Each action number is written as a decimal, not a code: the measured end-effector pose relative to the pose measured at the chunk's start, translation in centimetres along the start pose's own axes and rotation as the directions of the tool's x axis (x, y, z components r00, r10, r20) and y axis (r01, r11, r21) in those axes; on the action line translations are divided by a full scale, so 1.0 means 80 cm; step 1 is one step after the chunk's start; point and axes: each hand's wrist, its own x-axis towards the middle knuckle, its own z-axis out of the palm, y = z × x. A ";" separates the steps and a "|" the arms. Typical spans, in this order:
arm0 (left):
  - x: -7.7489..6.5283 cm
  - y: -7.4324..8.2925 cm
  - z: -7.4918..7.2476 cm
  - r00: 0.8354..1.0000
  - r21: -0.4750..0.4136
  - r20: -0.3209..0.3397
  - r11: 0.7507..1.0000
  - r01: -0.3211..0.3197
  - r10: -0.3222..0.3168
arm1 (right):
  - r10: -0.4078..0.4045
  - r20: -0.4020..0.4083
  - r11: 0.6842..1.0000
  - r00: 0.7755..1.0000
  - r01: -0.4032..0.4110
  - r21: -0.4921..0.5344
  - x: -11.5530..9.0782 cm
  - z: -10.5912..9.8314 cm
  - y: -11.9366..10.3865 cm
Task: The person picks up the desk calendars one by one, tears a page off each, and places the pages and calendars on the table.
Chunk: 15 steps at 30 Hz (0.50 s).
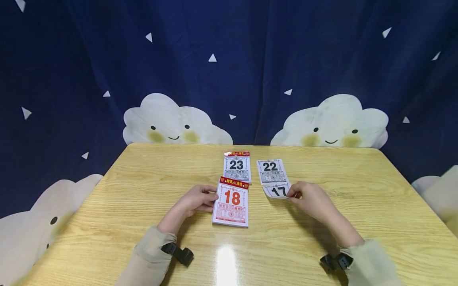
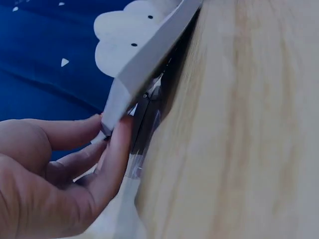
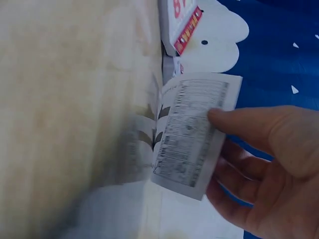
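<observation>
A tear-off calendar pad [image 1: 230,206] with a red header and a large red 18 is gripped at its left edge by my left hand [image 1: 197,198]. The left wrist view has the thumb and fingers pinching the pad's edge [image 2: 117,107], which tilts up off the table. Over to the right, my right hand [image 1: 312,198] pinches a loose calendar sheet [image 1: 277,191] marked with a black 17. That sheet bends upward in the right wrist view, its printed lower part [image 3: 192,132] between thumb and fingers.
Behind the 18 pad lies a second calendar pad [image 1: 237,166] showing a black 23. A loose sheet [image 1: 271,171] marked 22 lies beside it, directly behind the 17 sheet. The wooden table [image 1: 161,167] ends at a dark blue curtain [image 1: 229,87] with cloud shapes.
</observation>
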 end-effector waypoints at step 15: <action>0.004 0.010 0.022 0.987 0.109 -0.160 0.994 0.017 0.001 | -0.043 0.179 0.999 0.983 0.036 0.040 -0.010 0.022 -0.006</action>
